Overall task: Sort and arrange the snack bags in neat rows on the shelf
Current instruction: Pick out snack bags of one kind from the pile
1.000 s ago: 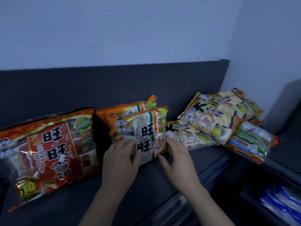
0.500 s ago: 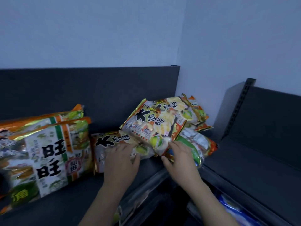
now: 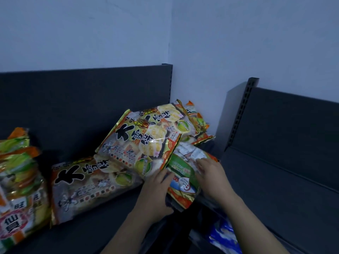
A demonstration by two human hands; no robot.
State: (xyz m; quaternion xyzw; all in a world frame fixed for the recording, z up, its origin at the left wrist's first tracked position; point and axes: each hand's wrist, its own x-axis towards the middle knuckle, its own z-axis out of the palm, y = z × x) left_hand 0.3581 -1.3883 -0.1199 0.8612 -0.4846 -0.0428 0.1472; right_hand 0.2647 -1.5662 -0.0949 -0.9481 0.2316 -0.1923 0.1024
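Observation:
A green and orange snack bag [image 3: 183,174] lies at the right end of the dark shelf [image 3: 88,235], its lower corner past the front edge. My left hand [image 3: 156,193] grips its left edge. On its right side rests my right hand [image 3: 214,177], fingers spread flat on the wrapper. A yellow rice-cracker bag [image 3: 146,140] leans tilted just above both hands and overlaps the green bag. A second yellow bag [image 3: 88,187] lies flat to its left. Green and orange bags [image 3: 18,189] stand at the far left.
More orange-edged bags [image 3: 199,125] are wedged in the back right corner against the wall. A second dark shelf unit [image 3: 275,180] stands to the right at an angle. Blue packets [image 3: 223,237] show on a lower level below my right forearm.
The view has swung right. Both hands moved from the white and green bag, past the yellow bags, onto the green and orange bag at the shelf's right end.

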